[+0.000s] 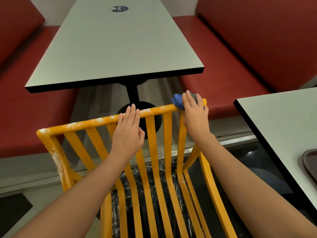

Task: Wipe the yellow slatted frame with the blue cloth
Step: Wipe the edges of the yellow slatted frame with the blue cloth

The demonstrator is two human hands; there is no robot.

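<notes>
The yellow slatted frame [154,152], a chair back, stands in front of me with white powdery residue along the left part of its top rail and left upright. My right hand [194,114] presses the bunched blue cloth [178,101] onto the right end of the top rail. The cloth shows only at the hand's left side. My left hand [128,133] rests flat against the middle of the top rail and upper slats, fingers together and extended, with nothing in it.
A grey table [111,48] on a black pedestal stands just beyond the chair, with red booth seats [240,57] on both sides. A second grey table [283,127] carrying a dark tray [310,162] is at the right.
</notes>
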